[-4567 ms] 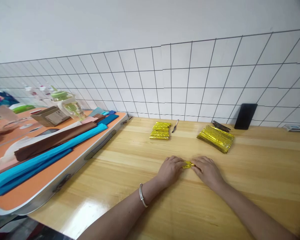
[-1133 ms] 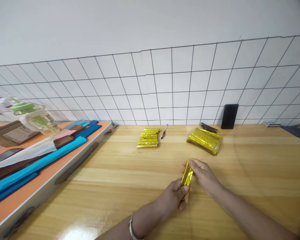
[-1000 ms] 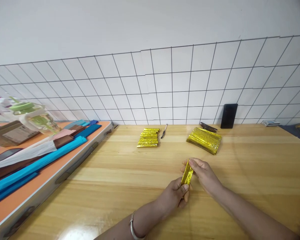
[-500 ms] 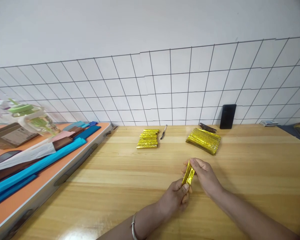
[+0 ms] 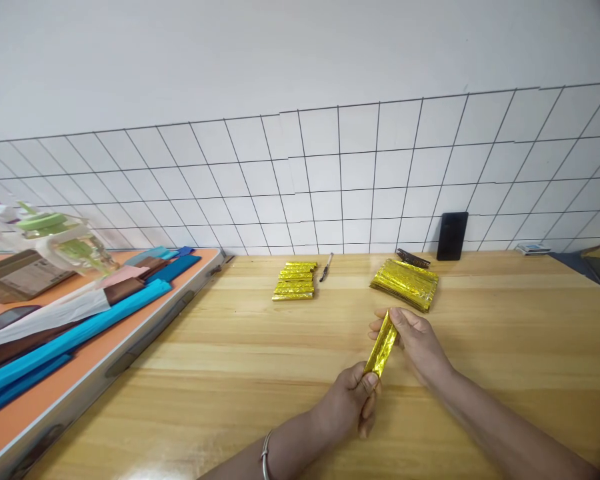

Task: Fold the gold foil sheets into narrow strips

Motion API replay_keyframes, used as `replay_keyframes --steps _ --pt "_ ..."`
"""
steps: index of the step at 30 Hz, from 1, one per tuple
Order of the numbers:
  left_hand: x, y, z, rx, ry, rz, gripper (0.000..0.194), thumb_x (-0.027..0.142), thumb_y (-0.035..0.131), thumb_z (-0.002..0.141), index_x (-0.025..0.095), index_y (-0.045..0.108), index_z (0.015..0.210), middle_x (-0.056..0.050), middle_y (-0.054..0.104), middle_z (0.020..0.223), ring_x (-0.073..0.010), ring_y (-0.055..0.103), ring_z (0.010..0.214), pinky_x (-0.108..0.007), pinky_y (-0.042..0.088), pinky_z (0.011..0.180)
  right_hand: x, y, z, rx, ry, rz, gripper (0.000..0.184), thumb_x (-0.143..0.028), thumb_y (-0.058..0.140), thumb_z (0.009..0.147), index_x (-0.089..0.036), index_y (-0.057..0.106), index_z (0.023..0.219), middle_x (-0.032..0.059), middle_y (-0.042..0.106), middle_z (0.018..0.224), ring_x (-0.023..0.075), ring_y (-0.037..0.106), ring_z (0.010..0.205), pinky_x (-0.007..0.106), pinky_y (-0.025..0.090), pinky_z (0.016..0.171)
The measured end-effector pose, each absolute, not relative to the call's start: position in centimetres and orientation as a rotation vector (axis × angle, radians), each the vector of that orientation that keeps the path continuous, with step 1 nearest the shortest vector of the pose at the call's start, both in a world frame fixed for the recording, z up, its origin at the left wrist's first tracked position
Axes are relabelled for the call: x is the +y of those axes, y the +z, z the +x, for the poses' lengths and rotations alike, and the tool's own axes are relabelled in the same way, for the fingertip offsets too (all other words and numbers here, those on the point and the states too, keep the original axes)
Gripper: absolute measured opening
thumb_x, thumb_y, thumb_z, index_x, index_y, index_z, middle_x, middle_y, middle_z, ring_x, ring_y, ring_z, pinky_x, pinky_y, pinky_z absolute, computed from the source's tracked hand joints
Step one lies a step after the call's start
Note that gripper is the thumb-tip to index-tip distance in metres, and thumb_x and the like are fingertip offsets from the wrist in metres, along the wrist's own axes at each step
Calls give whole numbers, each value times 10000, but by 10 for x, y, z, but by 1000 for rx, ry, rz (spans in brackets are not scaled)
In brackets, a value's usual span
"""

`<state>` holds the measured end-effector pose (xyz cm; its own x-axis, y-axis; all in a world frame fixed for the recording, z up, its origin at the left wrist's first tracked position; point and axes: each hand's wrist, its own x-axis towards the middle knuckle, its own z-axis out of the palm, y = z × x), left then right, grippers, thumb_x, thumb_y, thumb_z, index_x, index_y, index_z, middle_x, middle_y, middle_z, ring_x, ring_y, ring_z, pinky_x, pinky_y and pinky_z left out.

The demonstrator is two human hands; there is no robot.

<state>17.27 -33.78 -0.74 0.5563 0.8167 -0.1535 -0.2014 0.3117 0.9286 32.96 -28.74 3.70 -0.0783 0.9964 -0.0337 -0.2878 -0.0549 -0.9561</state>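
We count two bare hands and one gold strip [image 5: 383,345] slanting between them above the bench [image 5: 220,353]. The left hand [image 5: 347,400] pinches the strip's lower end under its thumb; the right hand [image 5: 414,335] grips the upper end between thumb and fingers. One bangle [image 5: 265,456] circles the left wrist. Farther back we see one row of narrow gold pieces [image 5: 294,285], too closely packed for us to count surely, one pen [image 5: 326,268] just beside it, one stack of gold sheets [image 5: 405,284], and one black slab [image 5: 452,237] propped against the wall.

Compared with half a second ago, our hands are farther apart, more of the strip shows, and the right hand is nearer the stack. In the earliest frame, the strip lies crosswise between our fingertips; now it slopes up toward the stack. The row, pen and stack keep their arrangement.
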Motion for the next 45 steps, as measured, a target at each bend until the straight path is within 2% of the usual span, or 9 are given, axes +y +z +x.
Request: replay_keyframes --steps 7,12,16,25,30,33,36,40,45 --pt "-340 -6 172 682 720 1003 365 517 519 801 161 457 749 97 372 383 -65 360 239 -155 256 259 -290 43 330 -1054 1402 -997 385 -485 540 822 -145 619 984 92 702 817 219 673 718 338 504 687" --pt "-337 -11 171 611 724 995 356 500 495 829 145 482 811 44 506 415 -100 485 298 -163 328 312 -290 44 331 -1076 1453 -963 389 -489 541 820 -147 620 988 94 701 813 221 673 721 359 506 713" --pt "-334 -14 171 580 738 977 381 525 502 816 145 479 818 20 552 436 -113 512 314 -172 356 324 -289 43 330 -1051 1471 -937 391 -498 547 812 -162 611 1002 88 702 819 219 673 729 364 506 726" --pt "-337 -8 170 693 701 1021 437 597 516 774 167 445 741 105 361 355 -68 385 244 -150 299 275 -288 39 328 -1040 1366 -998 326 -471 558 812 -156 616 877 66 688 716 207 659 638 343 515 636" --pt "-337 -13 171 727 707 1044 424 586 484 802 169 444 734 107 344 349 -67 367 243 -156 300 279 -286 38 328 -1068 1328 -1004 325 -467 555 815 -156 613 888 65 682 714 201 651 626 321 508 598" --pt "-337 -14 172 692 716 1062 432 584 476 807 155 463 761 68 448 397 -86 461 311 -170 355 339 -285 38 330 -1112 1345 -989 337 -468 545 822 -156 611 929 70 685 752 199 653 646 325 509 625" --pt "-334 -12 171 641 721 1081 442 570 509 796 129 492 815 -26 603 565 -121 580 475 -196 418 447 -288 35 328 -1112 1365 -994 352 -476 521 833 -158 606 959 71 686 772 198 654 657 341 510 657" --pt "-328 -11 168 590 758 991 422 524 578 775 123 495 877 -89 658 758 -169 646 636 -247 465 563 -296 27 318 -1192 1392 -1010 359 -480 497 846 -161 607 968 74 688 795 201 653 695 338 506 670" --pt "-325 -15 166 588 744 951 412 520 553 790 115 513 855 -81 657 680 -184 651 570 -253 458 528 -301 21 310 -1247 1372 -1056 368 -491 487 847 -163 617 952 77 691 809 205 647 717 329 497 670"
